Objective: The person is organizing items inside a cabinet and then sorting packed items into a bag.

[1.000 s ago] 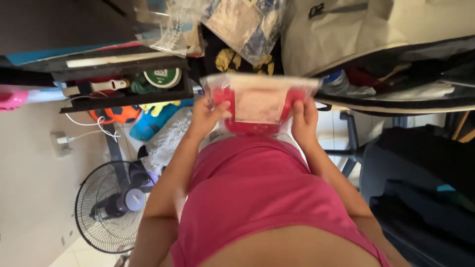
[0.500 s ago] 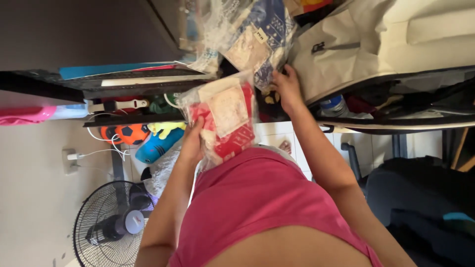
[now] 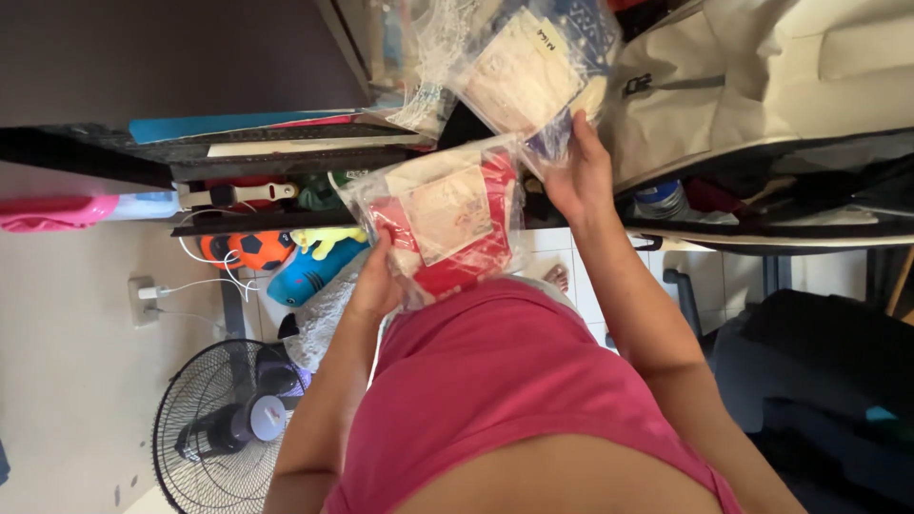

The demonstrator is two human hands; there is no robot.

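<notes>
My left hand [image 3: 373, 286] holds a clear plastic bag with a red folded item and a pale card inside [image 3: 447, 224], tilted in front of my pink shirt. My right hand [image 3: 579, 171] grips the lower edge of a second clear bag with a blue-and-white item and a pale card [image 3: 533, 67], which hangs out of the stack above. The two bags are close, the red one just below and left of the blue one.
A dark shelf [image 3: 257, 152] holds flat items; a lower shelf [image 3: 262, 214] carries small things. Soft toys and a ball [image 3: 286, 257] lie below. A standing fan [image 3: 224, 424] is on the floor left. A white bag [image 3: 762, 76] and dark chair [image 3: 819, 362] are right.
My right hand let go of the red bag, reached up and took hold of the blue-and-white bag. My left hand now holds the red bag alone, tilted.
</notes>
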